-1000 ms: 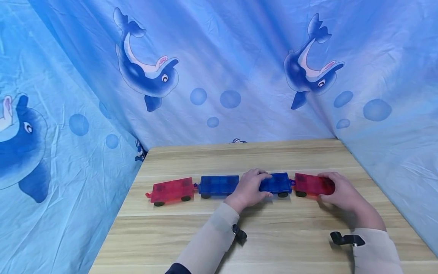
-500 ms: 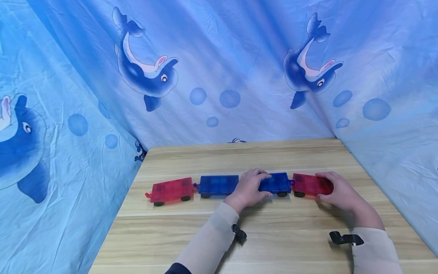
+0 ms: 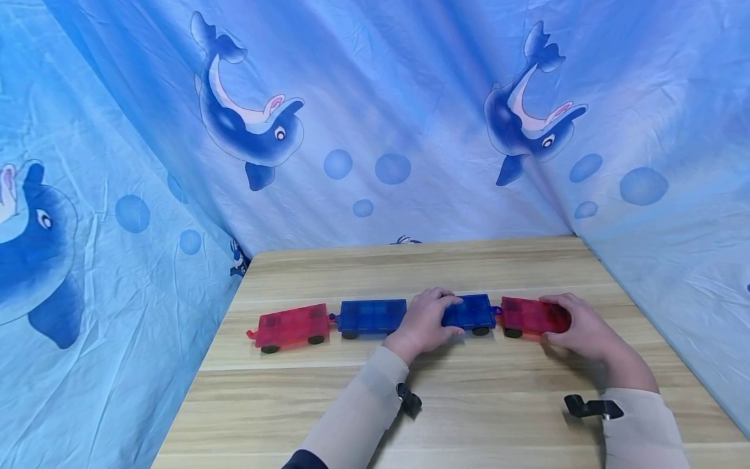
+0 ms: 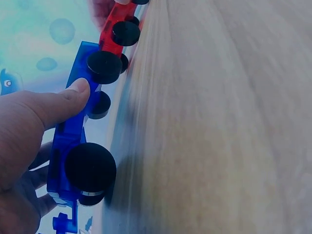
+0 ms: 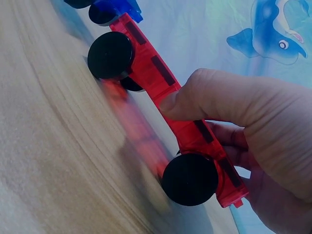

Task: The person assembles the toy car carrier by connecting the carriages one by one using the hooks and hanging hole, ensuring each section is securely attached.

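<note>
Four-wheeled toy train cars stand in a row on the wooden table [image 3: 351, 397]. My left hand [image 3: 426, 322] grips a translucent blue car [image 3: 476, 311] from above, its thumb on the near side in the left wrist view. At the row's right end, my right hand [image 3: 588, 335] holds a translucent red car [image 3: 527, 315] by its outer end, thumb along the side [image 5: 141, 68]. A blue hitch [image 3: 497, 312] lies between these two cars. To the left are another blue car [image 3: 372, 316], partly covered by my left hand, and a red car [image 3: 291, 326] with a hook at its outer end.
A blue dolphin-printed curtain [image 3: 363, 130] hangs behind the table and along both sides. Bare wood lies in front of and behind the row. A black wrist mount [image 3: 409, 399] sits on my left sleeve and another mount [image 3: 593, 408] on my right.
My right hand has shifted slightly left with the red car. My left hand keeps its grip on the blue car, and the rest of the row stays nearly in place.
</note>
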The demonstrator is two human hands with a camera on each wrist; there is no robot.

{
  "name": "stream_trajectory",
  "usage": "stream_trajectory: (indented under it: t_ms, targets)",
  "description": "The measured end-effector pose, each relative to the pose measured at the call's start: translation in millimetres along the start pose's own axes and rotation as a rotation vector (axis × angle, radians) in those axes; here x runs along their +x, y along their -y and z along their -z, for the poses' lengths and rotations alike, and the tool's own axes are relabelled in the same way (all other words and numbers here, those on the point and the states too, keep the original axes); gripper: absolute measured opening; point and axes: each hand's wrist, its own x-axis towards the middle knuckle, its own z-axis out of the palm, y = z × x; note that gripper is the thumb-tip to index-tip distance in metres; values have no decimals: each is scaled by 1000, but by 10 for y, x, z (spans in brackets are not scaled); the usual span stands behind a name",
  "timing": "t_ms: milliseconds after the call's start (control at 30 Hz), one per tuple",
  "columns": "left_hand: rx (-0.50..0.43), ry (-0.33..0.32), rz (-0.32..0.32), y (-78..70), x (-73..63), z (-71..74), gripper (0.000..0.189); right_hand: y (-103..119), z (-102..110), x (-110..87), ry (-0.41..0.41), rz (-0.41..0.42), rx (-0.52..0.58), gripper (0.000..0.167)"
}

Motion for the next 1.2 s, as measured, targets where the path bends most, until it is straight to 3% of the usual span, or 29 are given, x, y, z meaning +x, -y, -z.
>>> stream_trajectory:
  t_ms: [333,767,1200]
  targets:
    - [-10,-1,24,4,8,1,62,-35,-6,9,12,-7,13,79]
    - [69,19,15,7,8,-3,63,-24,-1,10,10,0,8,78]
    - [50,26,43,20,13,0,64,-34,-3,22,14,4,13,78]
